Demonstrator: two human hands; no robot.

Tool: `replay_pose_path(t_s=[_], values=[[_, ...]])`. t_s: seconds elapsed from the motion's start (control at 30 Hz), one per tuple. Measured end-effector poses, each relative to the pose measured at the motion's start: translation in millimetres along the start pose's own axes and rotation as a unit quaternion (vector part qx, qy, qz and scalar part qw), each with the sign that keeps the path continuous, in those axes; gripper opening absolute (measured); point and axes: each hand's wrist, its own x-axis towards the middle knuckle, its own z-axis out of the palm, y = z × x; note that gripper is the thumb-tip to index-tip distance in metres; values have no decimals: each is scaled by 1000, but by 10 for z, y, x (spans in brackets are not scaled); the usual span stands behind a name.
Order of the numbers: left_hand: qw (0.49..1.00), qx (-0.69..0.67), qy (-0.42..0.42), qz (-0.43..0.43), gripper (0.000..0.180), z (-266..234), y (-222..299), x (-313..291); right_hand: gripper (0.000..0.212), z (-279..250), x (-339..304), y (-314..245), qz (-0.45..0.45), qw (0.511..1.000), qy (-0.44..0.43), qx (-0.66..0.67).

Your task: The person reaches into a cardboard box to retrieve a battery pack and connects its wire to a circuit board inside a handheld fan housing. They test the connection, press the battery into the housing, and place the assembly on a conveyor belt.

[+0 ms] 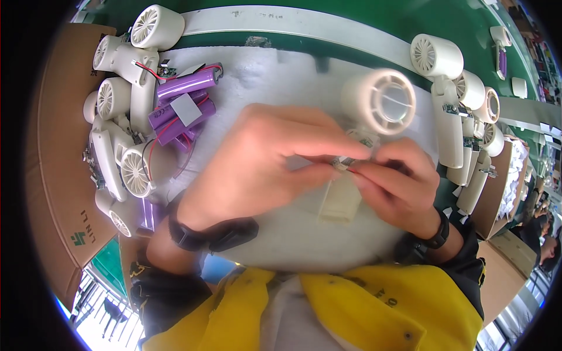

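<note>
A white handheld fan (377, 100) lies before me, its round head away from me and its open handle (341, 202) pointing toward me. My left hand (252, 167) reaches across from the left, thumb and forefinger closed on a small circuit board (343, 162) at the handle's upper end. From the right, my right hand (404, 181) meets it with pinched fingertips. A short bit of thin red wire (352, 170) shows at those fingertips; the rest of it is hidden. Another green board part (367, 140) shows just below the fan head.
Purple battery cells (181, 111) with red and black wires lie on the white foam sheet (252, 73) at left. White fan shells pile up at left (114, 99) and right (448, 120). Cardboard boxes stand at far left (64, 140) and right (489, 199).
</note>
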Motion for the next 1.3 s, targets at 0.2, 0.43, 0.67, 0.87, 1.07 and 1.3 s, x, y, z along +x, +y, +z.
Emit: replay_pose_path(t_s=[0.2, 0.43, 0.67, 0.87, 1.07, 1.3], values=[[999, 32, 11, 18, 46, 66, -16, -3, 20, 6, 32, 32, -27, 1000, -6, 6], [997, 50, 52, 11, 46, 191, -18, -13, 37, 81, -16, -59, 78, 993, 80, 39], [993, 88, 64, 37, 39, 186, -77, -24, 45, -35, -31, -91, 82, 996, 10, 14], [987, 108, 89, 76, 30, 210, -74, -23, 42, -63, -3, -134, 114, 993, 7, 13], [986, 119, 88, 76, 28, 250, -78, -26, 40, -49, 18, -109, 91, 995, 32, -17], [987, 115, 86, 71, 28, 242, -87, -38, 40, -54, 16, -108, 93, 995, 29, 0]])
